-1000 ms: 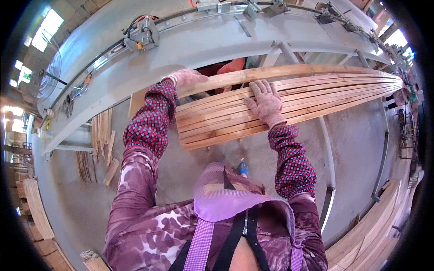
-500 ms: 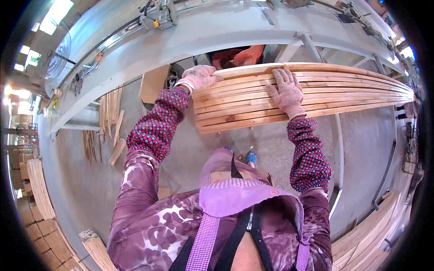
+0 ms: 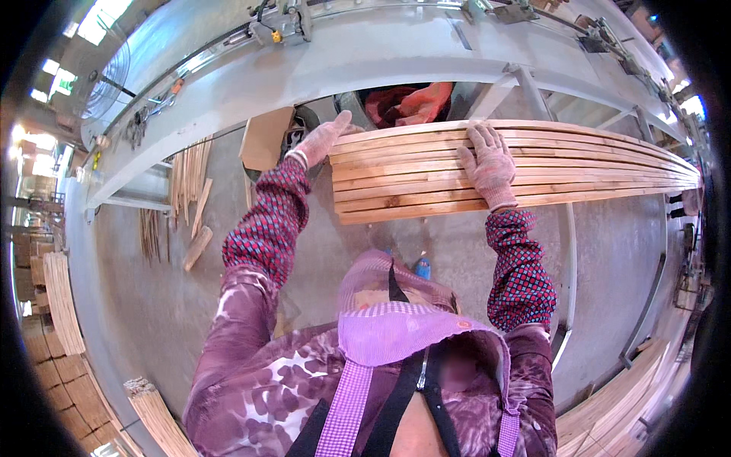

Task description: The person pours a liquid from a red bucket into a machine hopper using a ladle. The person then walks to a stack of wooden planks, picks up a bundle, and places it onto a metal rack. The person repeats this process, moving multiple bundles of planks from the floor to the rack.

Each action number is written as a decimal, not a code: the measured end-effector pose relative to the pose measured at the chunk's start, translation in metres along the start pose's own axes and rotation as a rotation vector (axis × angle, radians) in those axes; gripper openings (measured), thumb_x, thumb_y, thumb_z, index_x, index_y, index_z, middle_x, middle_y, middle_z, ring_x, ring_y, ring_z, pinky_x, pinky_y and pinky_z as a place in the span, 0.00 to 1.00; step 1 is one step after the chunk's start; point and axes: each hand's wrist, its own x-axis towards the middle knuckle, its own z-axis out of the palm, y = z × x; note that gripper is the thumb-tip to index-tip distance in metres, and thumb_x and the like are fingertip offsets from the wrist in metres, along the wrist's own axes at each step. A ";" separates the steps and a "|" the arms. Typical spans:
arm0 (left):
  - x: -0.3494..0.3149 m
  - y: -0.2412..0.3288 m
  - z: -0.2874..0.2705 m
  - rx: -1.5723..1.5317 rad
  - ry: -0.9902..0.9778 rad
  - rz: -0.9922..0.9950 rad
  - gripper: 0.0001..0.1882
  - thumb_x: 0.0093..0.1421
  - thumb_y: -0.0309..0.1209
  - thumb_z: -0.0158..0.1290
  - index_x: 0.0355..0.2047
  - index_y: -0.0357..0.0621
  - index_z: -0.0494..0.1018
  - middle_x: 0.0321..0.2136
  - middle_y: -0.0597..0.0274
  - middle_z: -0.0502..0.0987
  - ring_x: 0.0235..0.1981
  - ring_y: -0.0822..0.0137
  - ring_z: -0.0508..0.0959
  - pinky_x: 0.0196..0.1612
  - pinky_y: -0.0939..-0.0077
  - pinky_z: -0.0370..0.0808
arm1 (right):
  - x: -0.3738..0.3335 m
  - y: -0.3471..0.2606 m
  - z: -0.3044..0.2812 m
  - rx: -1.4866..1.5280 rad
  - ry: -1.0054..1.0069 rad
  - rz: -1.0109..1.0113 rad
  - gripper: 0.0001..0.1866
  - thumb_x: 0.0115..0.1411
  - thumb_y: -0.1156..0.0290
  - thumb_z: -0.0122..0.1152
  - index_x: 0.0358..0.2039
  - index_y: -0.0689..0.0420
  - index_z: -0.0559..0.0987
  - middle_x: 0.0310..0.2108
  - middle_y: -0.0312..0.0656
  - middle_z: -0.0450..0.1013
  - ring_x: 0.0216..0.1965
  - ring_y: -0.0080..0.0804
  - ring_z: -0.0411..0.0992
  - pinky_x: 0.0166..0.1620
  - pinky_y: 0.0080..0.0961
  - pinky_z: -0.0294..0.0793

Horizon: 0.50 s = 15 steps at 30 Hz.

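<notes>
A stack of long, pale wooden strips [image 3: 411, 171] lies side by side in front of me, running off to the right. My left hand [image 3: 324, 140], in a pinkish work glove, is at the strips' left end by the far corner. Its fingers are stretched out, not wrapped round a strip. Flat across the top of the strips, near the far edge, lies my right hand [image 3: 491, 161], also gloved, its fingers spread. What supports the strips underneath is mostly hidden.
Beyond the strips runs a long grey metal bench [image 3: 365, 72] carrying a clamp-like fixture [image 3: 282, 23]. Under it are a red cloth [image 3: 415, 103] in a dark container and a cardboard box [image 3: 266, 139]. Thin wood offcuts [image 3: 190, 179] lie left; more boards [image 3: 620, 404] lie lower right.
My left hand has drawn back from over the far strip to the end of the stack, its fingers straightening. The far strips now sit closer together. My right hand stays on top.
</notes>
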 end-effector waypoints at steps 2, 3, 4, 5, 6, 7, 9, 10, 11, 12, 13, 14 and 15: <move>0.000 -0.002 0.005 -0.020 0.078 0.024 0.42 0.67 0.64 0.34 0.50 0.33 0.76 0.51 0.53 0.77 0.53 0.64 0.74 0.60 0.72 0.63 | 0.000 0.000 -0.001 -0.011 -0.005 0.012 0.28 0.62 0.49 0.54 0.56 0.54 0.74 0.60 0.45 0.68 0.65 0.44 0.60 0.68 0.42 0.54; -0.001 -0.004 0.008 -0.029 0.117 0.035 0.41 0.67 0.64 0.35 0.49 0.34 0.77 0.49 0.52 0.78 0.51 0.64 0.74 0.59 0.72 0.64 | -0.001 0.000 -0.001 -0.015 -0.008 0.018 0.28 0.62 0.49 0.53 0.56 0.54 0.74 0.60 0.45 0.68 0.65 0.44 0.60 0.68 0.42 0.54; -0.001 -0.003 0.014 -0.062 0.162 0.028 0.40 0.66 0.63 0.37 0.44 0.34 0.80 0.45 0.52 0.80 0.47 0.64 0.76 0.57 0.71 0.66 | -0.002 -0.001 -0.002 -0.031 -0.016 0.026 0.28 0.61 0.49 0.54 0.56 0.54 0.74 0.59 0.45 0.68 0.64 0.44 0.60 0.67 0.41 0.55; -0.003 -0.001 0.018 -0.062 0.199 0.034 0.40 0.66 0.63 0.38 0.44 0.34 0.80 0.44 0.53 0.81 0.46 0.64 0.76 0.56 0.71 0.66 | -0.002 0.000 -0.003 -0.016 -0.012 0.034 0.27 0.61 0.49 0.55 0.55 0.54 0.74 0.59 0.45 0.68 0.64 0.44 0.61 0.67 0.41 0.56; -0.004 0.001 0.022 -0.063 0.236 0.039 0.40 0.66 0.63 0.39 0.43 0.34 0.80 0.43 0.54 0.81 0.45 0.64 0.77 0.56 0.71 0.67 | -0.002 0.000 -0.002 -0.001 -0.008 0.042 0.27 0.61 0.50 0.55 0.55 0.54 0.75 0.59 0.44 0.68 0.64 0.44 0.61 0.67 0.41 0.56; -0.006 0.002 0.023 -0.064 0.279 0.045 0.39 0.66 0.63 0.39 0.43 0.35 0.80 0.42 0.54 0.81 0.44 0.64 0.77 0.55 0.70 0.68 | -0.002 -0.001 -0.002 0.018 -0.004 0.046 0.27 0.61 0.50 0.55 0.55 0.54 0.75 0.59 0.44 0.68 0.64 0.44 0.61 0.67 0.41 0.56; -0.002 -0.007 0.019 -0.108 0.319 0.056 0.39 0.66 0.62 0.40 0.42 0.34 0.80 0.42 0.54 0.82 0.44 0.64 0.78 0.55 0.70 0.69 | -0.001 -0.003 -0.002 0.028 0.024 0.041 0.26 0.61 0.51 0.56 0.54 0.54 0.75 0.59 0.44 0.69 0.64 0.44 0.61 0.67 0.40 0.57; 0.000 -0.009 0.020 -0.135 0.337 0.062 0.38 0.66 0.62 0.41 0.42 0.34 0.80 0.42 0.54 0.82 0.44 0.64 0.78 0.54 0.69 0.69 | -0.001 -0.003 -0.002 0.029 0.036 0.038 0.25 0.61 0.52 0.56 0.53 0.54 0.76 0.59 0.44 0.69 0.64 0.43 0.61 0.67 0.40 0.57; 0.002 -0.012 0.022 -0.182 0.355 0.084 0.38 0.65 0.62 0.41 0.42 0.34 0.80 0.42 0.54 0.82 0.44 0.63 0.79 0.54 0.70 0.69 | -0.001 -0.003 -0.002 0.043 0.038 0.047 0.25 0.61 0.52 0.56 0.53 0.54 0.76 0.59 0.44 0.69 0.64 0.43 0.62 0.67 0.40 0.57; 0.005 -0.014 0.025 -0.230 0.374 0.106 0.38 0.65 0.61 0.42 0.42 0.34 0.80 0.41 0.54 0.82 0.44 0.63 0.79 0.54 0.70 0.69 | -0.002 -0.003 -0.004 0.057 0.041 0.055 0.25 0.61 0.52 0.56 0.53 0.54 0.76 0.58 0.45 0.69 0.64 0.43 0.62 0.66 0.40 0.57; 0.006 -0.014 0.027 -0.277 0.396 0.128 0.38 0.65 0.61 0.42 0.42 0.34 0.80 0.41 0.54 0.82 0.44 0.63 0.79 0.54 0.70 0.70 | -0.002 -0.002 -0.003 0.074 0.045 0.060 0.25 0.61 0.52 0.56 0.53 0.55 0.76 0.58 0.45 0.69 0.63 0.43 0.62 0.66 0.40 0.57; 0.006 -0.014 0.027 -0.272 0.389 0.133 0.38 0.65 0.61 0.42 0.43 0.34 0.80 0.42 0.53 0.82 0.45 0.62 0.79 0.55 0.70 0.69 | -0.002 -0.002 -0.002 0.066 0.059 0.056 0.24 0.61 0.53 0.57 0.53 0.55 0.76 0.58 0.45 0.70 0.63 0.43 0.63 0.66 0.40 0.58; 0.004 -0.014 0.027 -0.266 0.382 0.138 0.38 0.65 0.61 0.42 0.43 0.33 0.79 0.43 0.53 0.81 0.46 0.62 0.79 0.55 0.70 0.69 | -0.002 -0.001 -0.002 0.078 0.058 0.054 0.24 0.61 0.53 0.57 0.53 0.55 0.76 0.58 0.46 0.70 0.63 0.44 0.63 0.66 0.40 0.58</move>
